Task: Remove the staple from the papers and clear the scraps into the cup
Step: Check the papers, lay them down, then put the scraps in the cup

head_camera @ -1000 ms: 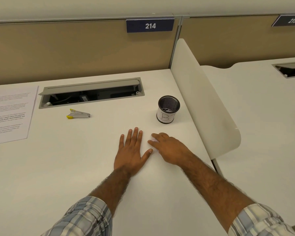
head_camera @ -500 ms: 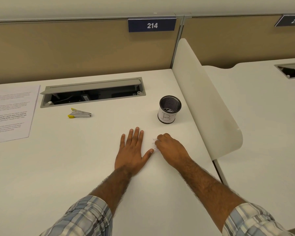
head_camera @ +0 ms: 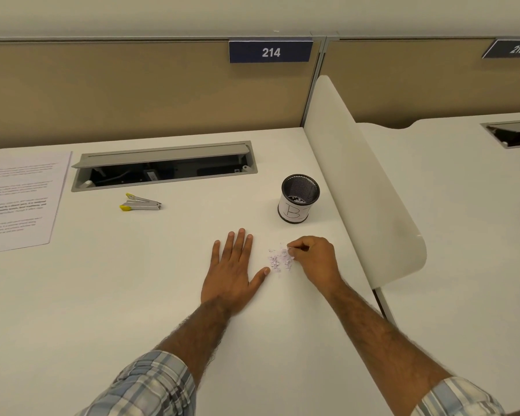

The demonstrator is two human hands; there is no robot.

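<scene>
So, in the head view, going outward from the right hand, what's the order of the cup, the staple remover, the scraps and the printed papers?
1. scraps, pinched at the right hand's fingertips.
2. cup, just beyond that hand.
3. staple remover, off to the left, past the left hand.
4. printed papers, farthest left.

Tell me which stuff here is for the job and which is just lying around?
For the job: paper scraps, cup, papers, staple remover, right hand pinching them.
Just lying about: cable hatch, 214 sign, divider.
</scene>
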